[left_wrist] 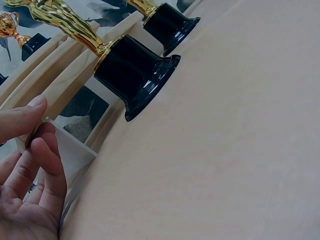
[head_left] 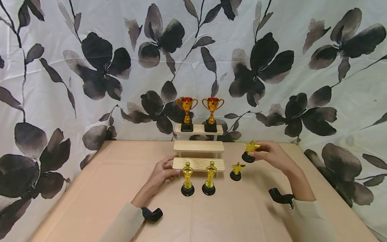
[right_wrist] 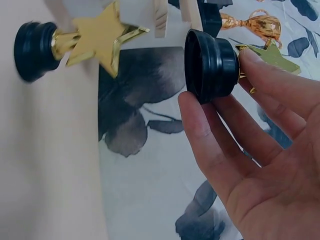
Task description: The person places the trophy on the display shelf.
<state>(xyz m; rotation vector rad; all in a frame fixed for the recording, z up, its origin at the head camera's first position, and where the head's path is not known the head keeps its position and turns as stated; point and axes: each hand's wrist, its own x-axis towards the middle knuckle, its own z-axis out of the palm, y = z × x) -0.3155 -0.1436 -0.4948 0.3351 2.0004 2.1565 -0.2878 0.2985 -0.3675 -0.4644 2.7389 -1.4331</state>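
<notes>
My right hand [head_left: 273, 155] holds a gold star trophy [head_left: 250, 151] by its black base, raised off the table. In the right wrist view, thumb and fingers pinch that base [right_wrist: 212, 67]. A second star trophy [head_left: 236, 171] stands on the table just below and left of it. My left hand [head_left: 161, 173] grips the left end of the lowest step [head_left: 198, 164] of a three-tier wooden stand; in the left wrist view the thumb lies on top of the board and fingers curl beneath. Two gold figure trophies [head_left: 187, 179] [head_left: 210, 179] stand in front of the stand.
Two gold cup trophies [head_left: 186, 112] [head_left: 212, 112] stand on the stand's top step [head_left: 198, 129]. The middle step [head_left: 198, 146] lies between top and lowest. Behind the peach table [head_left: 127, 161] hangs a white cloth with dark flowers [head_left: 102, 70].
</notes>
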